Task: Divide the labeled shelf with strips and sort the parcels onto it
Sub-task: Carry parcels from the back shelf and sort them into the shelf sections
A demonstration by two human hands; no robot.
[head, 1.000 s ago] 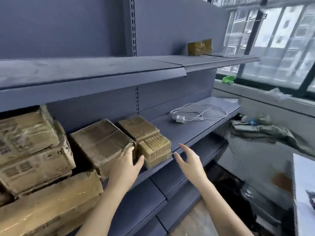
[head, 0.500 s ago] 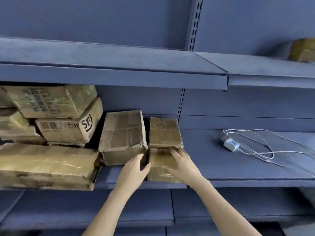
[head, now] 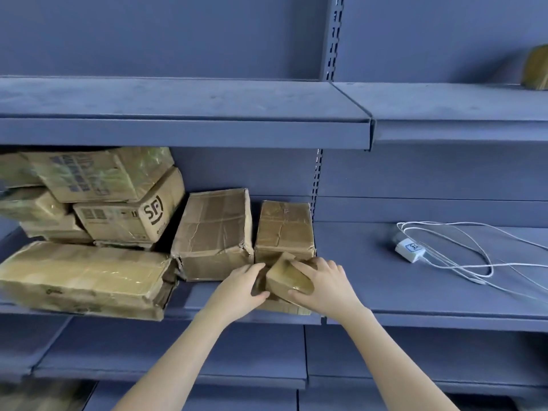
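A small taped cardboard parcel [head: 286, 275] is tilted up at the front of the middle shelf [head: 415, 315]. My left hand [head: 240, 287] grips its left side and my right hand [head: 324, 284] grips its right side and top. Under it lies another flat parcel [head: 284, 308]. Behind stands a taller brown parcel [head: 283, 229]. A crumpled box [head: 213, 232] leans to the left of that one. Further left is a stack with an SF-marked box [head: 130, 218] and a long flat parcel [head: 83, 277].
A white charger with a coiled cable [head: 410, 249] lies on the right half of the middle shelf. One parcel [head: 535, 69] sits on the top shelf at the far right. Lower blue shelves [head: 166, 360] run beneath my arms.
The view has swung left to face the shelf. Both hands closed in on the small front parcel, and it now sits tilted up between them.
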